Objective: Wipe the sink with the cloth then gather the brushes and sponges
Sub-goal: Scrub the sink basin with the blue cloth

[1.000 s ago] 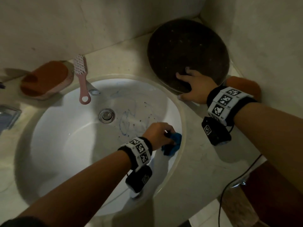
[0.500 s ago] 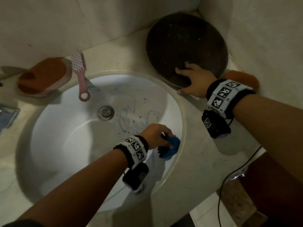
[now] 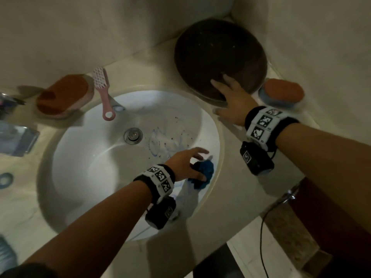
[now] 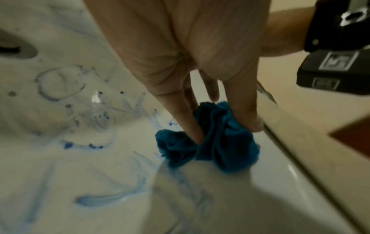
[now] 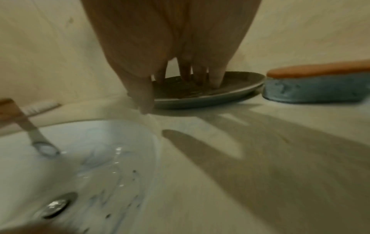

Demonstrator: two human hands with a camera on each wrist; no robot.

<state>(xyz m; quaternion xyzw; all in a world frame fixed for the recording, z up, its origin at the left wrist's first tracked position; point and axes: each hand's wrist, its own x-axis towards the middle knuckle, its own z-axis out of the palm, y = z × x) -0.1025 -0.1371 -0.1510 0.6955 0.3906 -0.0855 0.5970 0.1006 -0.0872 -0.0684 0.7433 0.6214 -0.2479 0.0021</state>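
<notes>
— While my left hand [image 3: 185, 164] works low on the right wall of the sink [image 3: 66, 173], where do the blue smears sit from the cloth?

— Up and to the left of it, toward the drain [image 3: 133, 136]. The blue cloth [image 4: 210, 139] is bunched just inside the rim, so I judge the next stroke should sweep away from the rim, across those smears [image 4: 84, 110].

— And your fingers?

— On the left, thumb and one finger pinch the bunched cloth between them and press it on the porcelain; the other fingers stand straight and spread, off the fabric. My right hand [image 3: 230, 103] is flat and spread, fingertips on the dark plate [image 5: 240, 90], thumb on the countertop [image 3: 230, 197]. It holds nothing.

— The brushes and sponges?

— Not yet gathered. The pink brush [image 3: 103, 91] lies at the far rim, handle pointing into the basin, with an orange sponge [image 3: 64, 95] just left of it. The orange and blue sponge [image 5: 318, 83] sits beside the plate, nearest my right hand.
</notes>
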